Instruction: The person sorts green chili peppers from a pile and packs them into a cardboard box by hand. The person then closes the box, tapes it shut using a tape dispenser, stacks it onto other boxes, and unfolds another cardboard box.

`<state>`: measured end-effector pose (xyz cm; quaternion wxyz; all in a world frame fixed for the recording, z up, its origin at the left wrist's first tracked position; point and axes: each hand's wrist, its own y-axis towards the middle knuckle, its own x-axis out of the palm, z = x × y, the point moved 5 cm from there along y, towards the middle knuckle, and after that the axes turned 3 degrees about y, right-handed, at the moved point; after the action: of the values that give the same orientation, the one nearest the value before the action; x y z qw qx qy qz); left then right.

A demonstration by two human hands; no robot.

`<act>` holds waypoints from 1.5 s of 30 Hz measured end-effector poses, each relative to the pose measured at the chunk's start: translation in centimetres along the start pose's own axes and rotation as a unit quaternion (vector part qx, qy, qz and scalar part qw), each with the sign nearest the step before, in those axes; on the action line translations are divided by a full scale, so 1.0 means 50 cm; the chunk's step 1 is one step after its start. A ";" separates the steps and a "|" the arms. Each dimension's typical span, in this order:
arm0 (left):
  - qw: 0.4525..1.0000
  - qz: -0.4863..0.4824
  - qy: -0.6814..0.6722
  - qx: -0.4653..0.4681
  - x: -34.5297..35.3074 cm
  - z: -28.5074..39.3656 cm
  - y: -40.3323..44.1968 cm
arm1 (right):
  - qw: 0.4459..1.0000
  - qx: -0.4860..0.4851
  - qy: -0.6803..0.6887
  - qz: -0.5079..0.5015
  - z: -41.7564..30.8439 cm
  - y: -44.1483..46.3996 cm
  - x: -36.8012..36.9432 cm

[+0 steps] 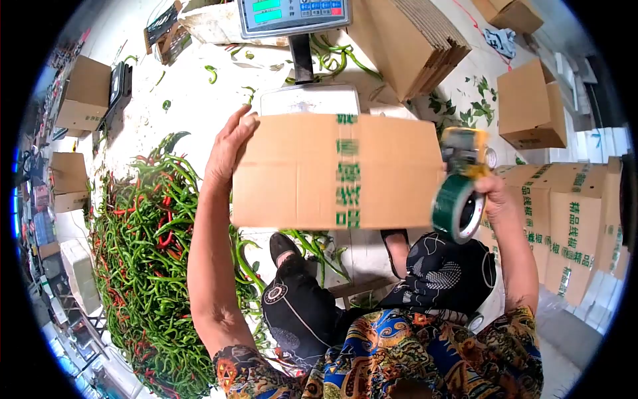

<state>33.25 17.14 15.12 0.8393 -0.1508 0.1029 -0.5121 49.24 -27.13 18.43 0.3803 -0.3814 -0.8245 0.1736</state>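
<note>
A closed cardboard box [286, 173] with a green printed strip across its middle is in front of me, partly covering the scale's white platform [309, 100]. My left hand [230, 143] grips the box at its left end, near the far corner; some of its fingers are hidden. At the opposite end, my right hand [493, 193] is closed round a yellow tape dispenser [465, 143] carrying a roll of green tape [454, 206]. The dispenser is blurred by motion and close against the box's right edge.
A large heap of green and red chili peppers [146, 266] lies on the left. Beyond the box stands the scale display [294, 14]. Flat folded cartons [419, 46] lean at the far right, and printed boxes [565, 219] stand on the right. Loose peppers and leaves [465, 103] litter the floor.
</note>
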 end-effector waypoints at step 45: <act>0.964 -0.102 -0.242 -0.035 0.205 0.032 -0.228 | 0.611 -0.308 -0.726 -0.076 -0.019 -0.028 0.456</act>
<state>28.99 3.36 20.50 0.7767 -0.3092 -0.1010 -0.5395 39.67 -10.70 31.14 -0.4702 -0.1614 -0.8619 0.1000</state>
